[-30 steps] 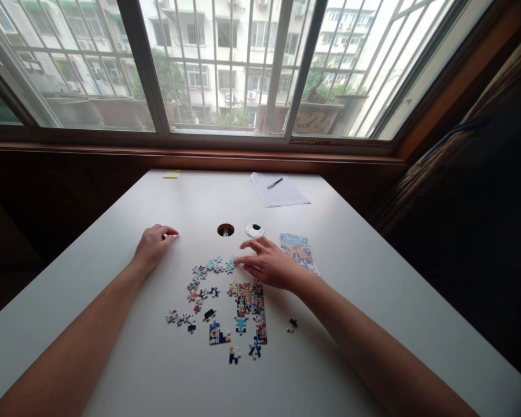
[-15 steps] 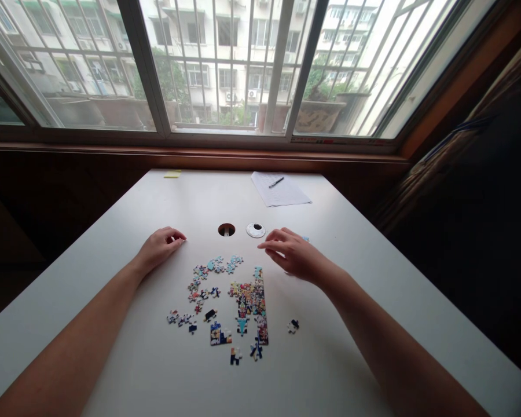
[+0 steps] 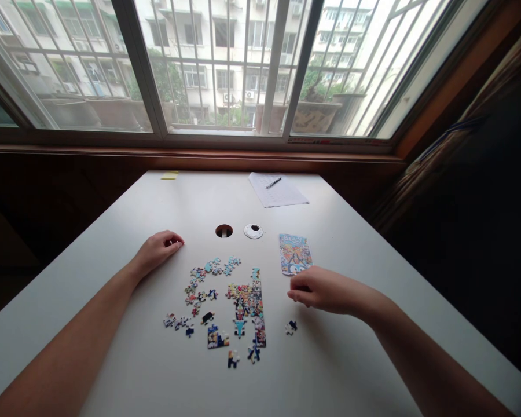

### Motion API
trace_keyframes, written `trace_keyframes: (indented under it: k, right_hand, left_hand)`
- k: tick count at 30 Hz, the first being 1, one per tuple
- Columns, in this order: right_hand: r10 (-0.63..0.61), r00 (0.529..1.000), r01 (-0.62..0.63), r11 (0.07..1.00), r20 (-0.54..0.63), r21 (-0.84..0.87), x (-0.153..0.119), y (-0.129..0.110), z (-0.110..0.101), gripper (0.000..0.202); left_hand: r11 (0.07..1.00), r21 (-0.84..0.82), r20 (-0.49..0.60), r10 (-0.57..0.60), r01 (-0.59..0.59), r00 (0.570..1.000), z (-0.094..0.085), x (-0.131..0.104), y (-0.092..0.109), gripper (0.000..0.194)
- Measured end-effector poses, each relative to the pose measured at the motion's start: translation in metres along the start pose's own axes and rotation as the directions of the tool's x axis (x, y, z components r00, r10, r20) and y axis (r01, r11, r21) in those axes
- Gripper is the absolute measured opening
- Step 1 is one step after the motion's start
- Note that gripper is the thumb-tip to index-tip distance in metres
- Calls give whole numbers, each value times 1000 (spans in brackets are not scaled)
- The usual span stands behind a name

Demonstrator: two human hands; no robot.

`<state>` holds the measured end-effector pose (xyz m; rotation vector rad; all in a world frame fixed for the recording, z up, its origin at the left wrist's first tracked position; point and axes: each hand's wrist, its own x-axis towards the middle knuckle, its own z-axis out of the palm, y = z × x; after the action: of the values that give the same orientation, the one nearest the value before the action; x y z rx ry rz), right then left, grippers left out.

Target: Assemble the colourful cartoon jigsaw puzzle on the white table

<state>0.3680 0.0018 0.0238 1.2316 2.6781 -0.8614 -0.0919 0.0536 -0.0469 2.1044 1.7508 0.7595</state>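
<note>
View: by the head camera, a white, smooth-topped table (image 3: pixel 165 379) is shown before a barred, metal-framed window (image 3: pixel 226 63).
Left hand: the bare left hand (image 3: pixel 156 252) is placed low at the left of the loose pieces, well apart from the block; its fingers are curled with the thumb close to them, and whether anything is gripped cannot be told.
Right hand: the bare right hand (image 3: pixel 325 289) is positioned right of the block; its fingers are bent, a narrow gap is left above the thumb, and nothing is seen held.
Joined block: a multicoloured, partly assembled jigsaw block (image 3: pixel 249 298) is found between the hands, its right edge straight.
Loose pieces: small multicoloured jigsaw pieces (image 3: pixel 195 278) are scattered in an arc left of the block.
Lone group: a dark-blue-and-white jigsaw bit (image 3: pixel 290 328) is noted just nearer the wearer than the right hand.
Reference print: a blue-and-orange rectangular printed picture (image 3: pixel 294 250) is partly overlapped by the right hand; contact cannot be confirmed.
Far end: a black pen (image 3: pixel 274 183) is laid on white paper sheets (image 3: pixel 282 198).
</note>
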Motion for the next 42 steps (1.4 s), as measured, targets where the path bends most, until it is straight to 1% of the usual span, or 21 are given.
trace_keyframes:
  k: [3, 5, 7, 10, 13, 16, 19, 23, 26, 29, 42]
  right_hand:
    - [-4, 1000, 4, 999, -6, 46, -15, 15, 10, 31]
    - [12, 999, -8, 996, -36, 92, -24, 26, 17, 33]
    - [18, 996, -4, 988, -91, 155, -32, 33, 25, 30]
    - [5, 980, 38, 976, -198, 215, -39, 37, 36, 24]
    - [-37, 969, 99, 964, -245, 247, -41, 35, 45, 20]
    - [-99, 961, 166, 953, -259, 252, -39, 32, 50, 20]
    - [-160, 948, 222, 952, -276, 211, -34, 27, 53, 21]
    - [-216, 936, 266, 951, -278, 159, -28, 20, 59, 19]
    - [-239, 927, 290, 945, -288, 150, -26, 19, 63, 16]
    - [-247, 926, 298, 942, -284, 152, -25, 20, 64, 15]
    - [-209, 947, 261, 943, -243, 206, -24, 18, 64, 9]
  left_hand:
    - [1000, 3, -12, 2, -2, 1000, 1, 0, -1, 29]
    - [1000, 4, -22, 4, -4, 1000, 2, 0, -3, 29]
    - [1000, 5, -30, 7, -7, 1000, 3, 0, -4, 28]
    - [1000, 9, -38, 8, -8, 999, 3, 0, -7, 28]
    - [1000, 13, -44, 6, -6, 999, 3, 0, -7, 27]
    - [1000, 17, -50, 7, -6, 999, 2, -1, -5, 27]
    - [1000, 20, -58, 7, -6, 998, 1, -2, -3, 28]
    - [1000, 23, -63, 7, -6, 998, 0, -2, -2, 28]
    - [1000, 21, -60, 10, -9, 998, 1, -2, -4, 27]
    - [1000, 17, -56, 13, -12, 998, 1, -1, -4, 26]
    - [1000, 9, -54, 31, -30, 998, 3, -1, -9, 25]
